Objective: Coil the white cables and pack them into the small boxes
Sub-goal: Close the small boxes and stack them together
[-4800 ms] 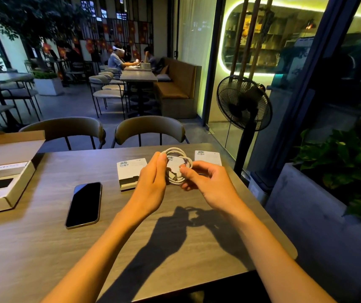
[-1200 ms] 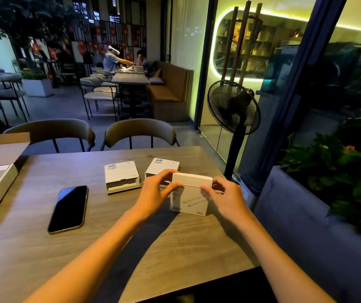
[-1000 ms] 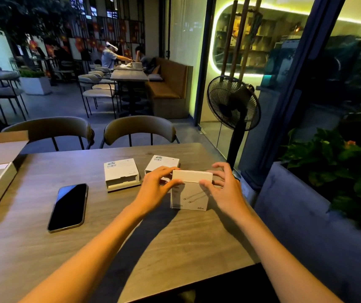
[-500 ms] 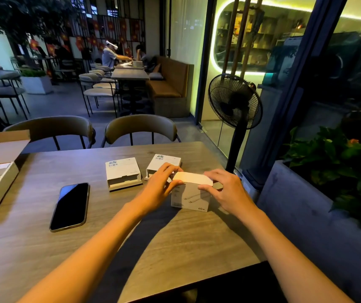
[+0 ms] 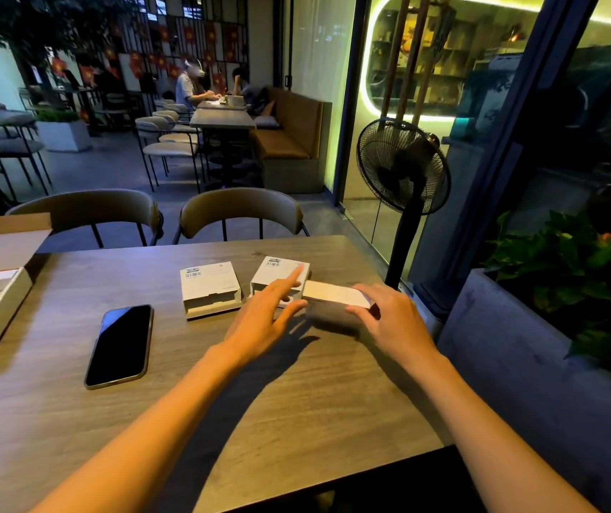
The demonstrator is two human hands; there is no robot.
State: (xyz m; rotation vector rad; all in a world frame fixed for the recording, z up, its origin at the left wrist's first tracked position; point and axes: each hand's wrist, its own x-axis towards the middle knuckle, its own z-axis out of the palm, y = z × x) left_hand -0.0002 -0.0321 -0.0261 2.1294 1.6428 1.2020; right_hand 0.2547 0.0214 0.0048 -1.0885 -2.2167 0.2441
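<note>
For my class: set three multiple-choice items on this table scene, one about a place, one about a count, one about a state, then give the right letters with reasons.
1. Where does the phone lie?
A. left of the small boxes
B. on a chair
C. under the right hand

2. How many small white boxes are on the table?
A. one
B. three
C. five

3. How is the left hand?
A. clenched in a fist
B. gripping the phone
C. fingers spread straight

Answers:
1 A: the phone lies flat on the wood, left of the left box.
2 B: left box, middle box, and the right box under the right hand.
3 C: its fingers stretch out over the middle box, holding nothing.
</note>
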